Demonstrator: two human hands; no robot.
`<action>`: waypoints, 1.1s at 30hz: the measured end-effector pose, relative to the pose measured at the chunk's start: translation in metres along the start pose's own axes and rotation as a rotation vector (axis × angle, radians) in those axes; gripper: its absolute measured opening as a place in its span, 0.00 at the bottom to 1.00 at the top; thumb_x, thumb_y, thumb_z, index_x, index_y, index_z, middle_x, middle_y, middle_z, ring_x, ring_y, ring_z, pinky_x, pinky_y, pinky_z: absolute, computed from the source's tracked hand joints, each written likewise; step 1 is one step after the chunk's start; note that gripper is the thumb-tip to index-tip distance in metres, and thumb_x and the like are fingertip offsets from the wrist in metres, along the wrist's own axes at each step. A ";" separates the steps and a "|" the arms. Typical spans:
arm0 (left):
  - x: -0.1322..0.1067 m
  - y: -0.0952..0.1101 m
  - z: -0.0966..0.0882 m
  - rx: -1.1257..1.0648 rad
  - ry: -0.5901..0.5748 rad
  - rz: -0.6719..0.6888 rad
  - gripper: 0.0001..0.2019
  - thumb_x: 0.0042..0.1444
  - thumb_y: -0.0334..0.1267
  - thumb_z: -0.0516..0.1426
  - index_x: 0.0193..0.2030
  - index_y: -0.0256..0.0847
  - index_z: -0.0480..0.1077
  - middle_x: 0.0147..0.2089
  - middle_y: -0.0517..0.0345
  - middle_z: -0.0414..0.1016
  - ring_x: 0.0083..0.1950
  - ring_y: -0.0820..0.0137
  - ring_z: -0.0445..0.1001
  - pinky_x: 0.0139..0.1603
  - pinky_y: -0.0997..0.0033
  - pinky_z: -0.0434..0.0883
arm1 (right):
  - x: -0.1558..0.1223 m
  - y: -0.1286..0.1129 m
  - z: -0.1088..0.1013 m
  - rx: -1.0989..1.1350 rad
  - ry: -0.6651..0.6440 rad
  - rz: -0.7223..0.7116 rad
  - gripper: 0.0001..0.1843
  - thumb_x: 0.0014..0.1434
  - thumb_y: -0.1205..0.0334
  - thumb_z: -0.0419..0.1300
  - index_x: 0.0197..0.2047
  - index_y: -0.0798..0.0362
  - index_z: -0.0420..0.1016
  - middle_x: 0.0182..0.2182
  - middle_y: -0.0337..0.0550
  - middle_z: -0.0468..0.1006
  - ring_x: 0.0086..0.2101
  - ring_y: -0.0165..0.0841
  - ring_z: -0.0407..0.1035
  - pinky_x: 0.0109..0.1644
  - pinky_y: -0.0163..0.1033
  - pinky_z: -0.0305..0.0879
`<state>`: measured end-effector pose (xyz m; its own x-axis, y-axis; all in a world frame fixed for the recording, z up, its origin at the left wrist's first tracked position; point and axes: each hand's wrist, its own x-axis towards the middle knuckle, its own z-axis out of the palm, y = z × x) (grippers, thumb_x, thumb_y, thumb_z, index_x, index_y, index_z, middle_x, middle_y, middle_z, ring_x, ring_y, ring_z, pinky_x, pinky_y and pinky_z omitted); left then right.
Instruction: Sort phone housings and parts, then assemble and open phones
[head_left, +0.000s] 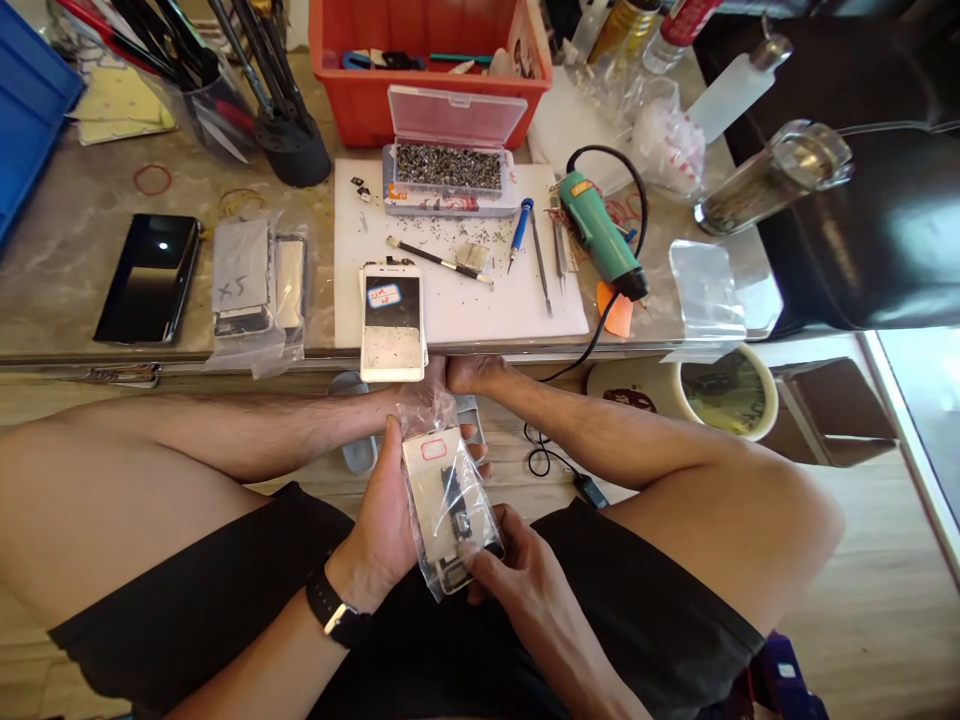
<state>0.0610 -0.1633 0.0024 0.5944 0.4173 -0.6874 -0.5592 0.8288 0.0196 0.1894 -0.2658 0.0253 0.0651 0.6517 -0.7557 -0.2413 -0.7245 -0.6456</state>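
Over my lap, my left hand grips the left edge of a clear plastic bag that holds a white phone part with a red-outlined label. My right hand pinches the bag's lower end from the right. Both hands are closed on the bag. A black watch sits on my left wrist. On the low table ahead, a white phone with a red-marked sticker lies on a white mat at the near edge.
The table carries a black phone, bagged phone parts, a box of screws, a screwdriver, tweezers, a green hot-air tool, an orange bin and a glass bottle. A mug stands by my right knee.
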 end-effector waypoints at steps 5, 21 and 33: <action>0.002 -0.009 -0.003 0.027 -0.001 -0.009 0.34 0.64 0.64 0.54 0.54 0.29 0.77 0.45 0.39 0.82 0.42 0.57 0.82 0.47 0.58 0.78 | 0.004 -0.003 0.003 -0.040 0.085 0.015 0.18 0.68 0.48 0.63 0.43 0.56 0.79 0.32 0.38 0.79 0.28 0.32 0.74 0.31 0.36 0.73; 0.006 -0.011 -0.012 -0.039 0.069 -0.094 0.15 0.64 0.46 0.57 0.47 0.36 0.77 0.40 0.45 0.82 0.40 0.56 0.83 0.39 0.59 0.80 | 0.021 0.007 0.004 0.122 -0.033 -0.050 0.25 0.60 0.40 0.69 0.32 0.56 0.73 0.25 0.38 0.76 0.23 0.27 0.69 0.29 0.32 0.68; 0.007 -0.003 -0.030 0.027 0.115 -0.084 0.20 0.58 0.30 0.58 0.57 0.35 0.76 0.47 0.45 0.85 0.44 0.58 0.84 0.49 0.58 0.79 | 0.009 -0.012 -0.021 0.126 -0.229 0.175 0.26 0.61 0.39 0.64 0.34 0.57 0.79 0.32 0.44 0.79 0.28 0.30 0.73 0.28 0.30 0.69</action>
<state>0.0500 -0.1743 -0.0244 0.5675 0.3020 -0.7660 -0.4936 0.8694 -0.0229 0.2133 -0.2567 0.0239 -0.2040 0.5635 -0.8005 -0.3489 -0.8059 -0.4784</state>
